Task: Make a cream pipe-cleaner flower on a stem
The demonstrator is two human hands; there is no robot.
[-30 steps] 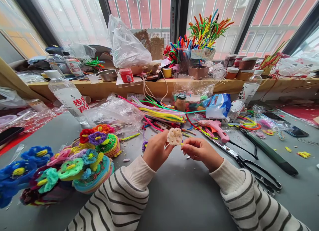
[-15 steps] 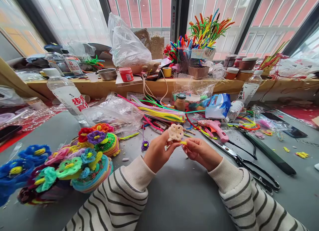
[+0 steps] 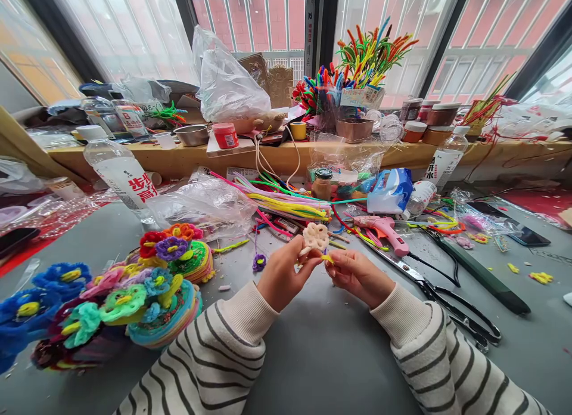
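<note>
A cream-coloured pipe cleaner flower (image 3: 316, 237) with looped petals stands up out of my left hand (image 3: 286, 273), pinched between thumb and fingers. Close beside it, my right hand (image 3: 361, 276) is closed on a short yellow pipe cleaner piece (image 3: 329, 259), which lies at the left fingertips just under the flower. Whether the yellow piece is joined to the flower I cannot tell. A small purple flower (image 3: 259, 262) on a stem lies on the table to the left of my hands.
Finished colourful flowers (image 3: 125, 302) crowd the left of the table. Bundled pipe cleaners (image 3: 286, 203) lie beyond my hands. To the right are a pink glue gun (image 3: 385, 231), large scissors (image 3: 440, 296) and a dark green bar (image 3: 487, 278). A water bottle (image 3: 118, 170) stands at left.
The cream flower has turned slightly and a pale stem now shows at its left. My right hand has shifted a little left, its fingertips still on the yellow piece.
</note>
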